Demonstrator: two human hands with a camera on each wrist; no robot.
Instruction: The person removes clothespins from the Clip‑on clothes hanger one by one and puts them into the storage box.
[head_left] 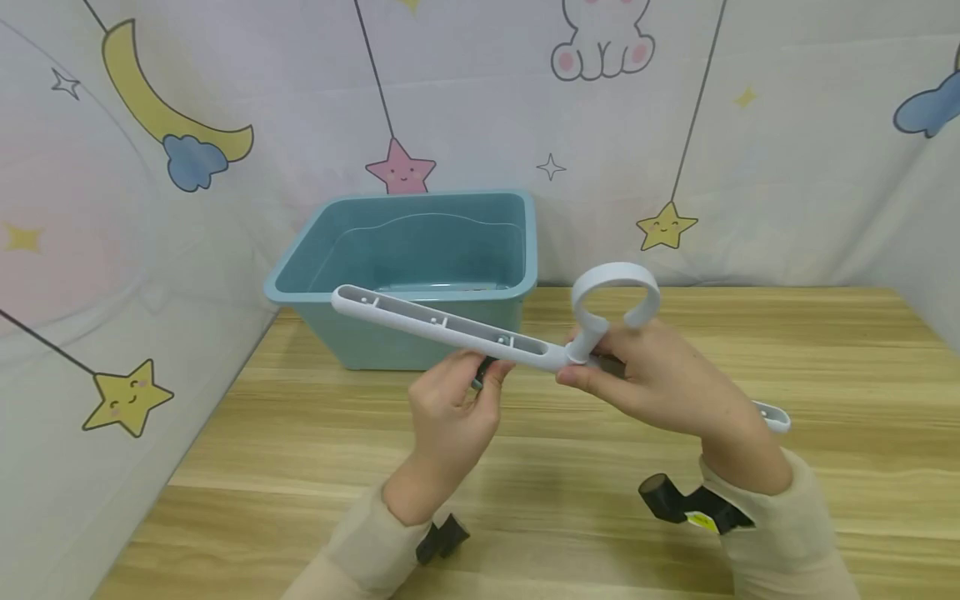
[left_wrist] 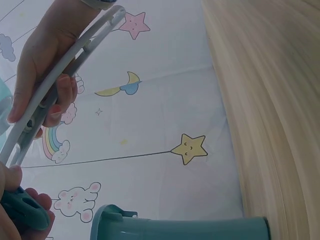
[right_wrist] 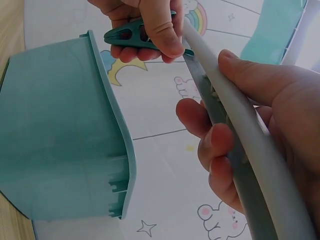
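Observation:
A white clothes hanger (head_left: 450,329) with a C-shaped hook (head_left: 617,273) is held above the table. My right hand (head_left: 660,383) grips it around the middle, near the hook, thumb on one side and fingers curled on the other. The hanger's far right end (head_left: 772,417) shows past the wrist. Below the left arm of the hanger, my left hand (head_left: 457,400) pinches a teal clothes peg (right_wrist: 131,43) between thumb and fingers. In the right wrist view the peg's tip meets the hanger's edge; whether it bites on it I cannot tell.
Behind the hands, a teal plastic bin (head_left: 405,333) stands on the wooden table (head_left: 750,350), its top uncovered. A cloth backdrop (head_left: 480,100) with cartoon prints hangs at the back and left. Another teal object (right_wrist: 275,30) shows partly in the right wrist view.

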